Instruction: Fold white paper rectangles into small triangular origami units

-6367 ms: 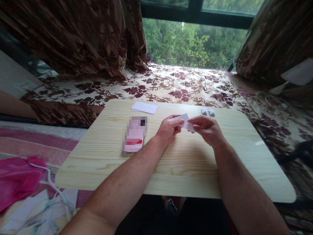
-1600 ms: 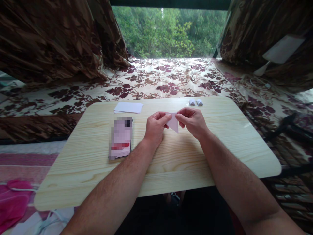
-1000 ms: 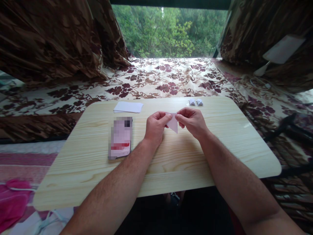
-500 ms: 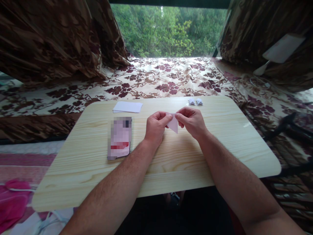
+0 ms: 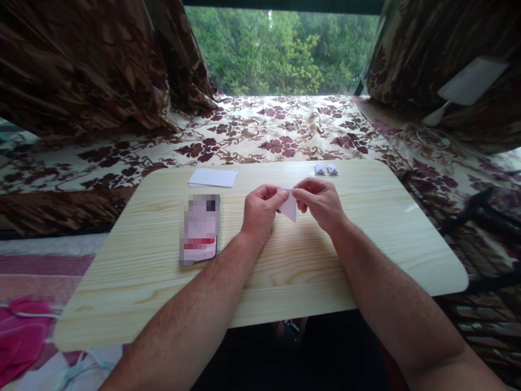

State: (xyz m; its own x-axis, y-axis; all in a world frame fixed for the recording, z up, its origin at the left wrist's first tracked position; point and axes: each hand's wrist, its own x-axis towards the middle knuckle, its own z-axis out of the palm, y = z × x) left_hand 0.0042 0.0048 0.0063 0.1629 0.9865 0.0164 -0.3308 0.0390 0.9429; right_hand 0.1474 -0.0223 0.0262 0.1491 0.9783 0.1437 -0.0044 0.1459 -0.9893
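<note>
A small piece of folded white paper (image 5: pixel 289 207) is held up between both hands above the table, its pointed end hanging down. My left hand (image 5: pixel 260 209) pinches its left side, thumb on the near face. At its upper right edge, my right hand (image 5: pixel 320 202) grips the paper between thumb and fingers. The curled fingers hide part of the paper, so its full shape cannot be made out. Beyond my right hand, two small folded paper pieces (image 5: pixel 326 170) with raised points sit side by side near the far edge.
The light wood-grain table (image 5: pixel 134 255) carries a stack of white paper sheets (image 5: pixel 213 177) at the back left. A phone (image 5: pixel 200 229), partly pixelated, lies left of my left forearm. Past the table spreads a floral cloth (image 5: pixel 280 127), with a white lamp (image 5: pixel 470 81) at the right.
</note>
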